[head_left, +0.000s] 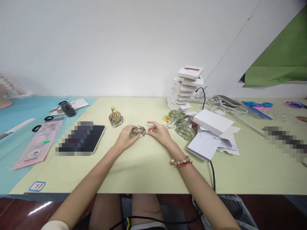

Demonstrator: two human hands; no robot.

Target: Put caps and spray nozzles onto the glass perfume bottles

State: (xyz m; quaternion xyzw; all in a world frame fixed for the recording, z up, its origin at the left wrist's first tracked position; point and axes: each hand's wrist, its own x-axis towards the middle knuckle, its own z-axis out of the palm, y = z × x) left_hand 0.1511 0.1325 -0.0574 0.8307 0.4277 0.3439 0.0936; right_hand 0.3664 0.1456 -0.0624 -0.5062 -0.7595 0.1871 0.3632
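Observation:
My left hand [124,138] is closed around the left side of a rounded clear glass bottle [138,131], its thumb along the front. The bottle rests low on the table with a small gold neck at the top; it looks like a perfume bottle. Just right of it, my right hand [158,132] has its index finger stretched out and apart from the thumb, with nothing visible between them. Beyond my left hand stand glass bottles with gold spray tops [115,117]. Several clear glass bottles [185,128] lie in a heap past my right hand, with gold parts [166,118] beside them.
A stack of white boxes [184,86] stands by the wall. Opened white cartons [213,123] lie at right, near white cables [220,105]. A tablet-like device [96,137], a pink packet [38,147] and a dark jar [68,109] are at left. A black cable [213,175] crosses the front edge.

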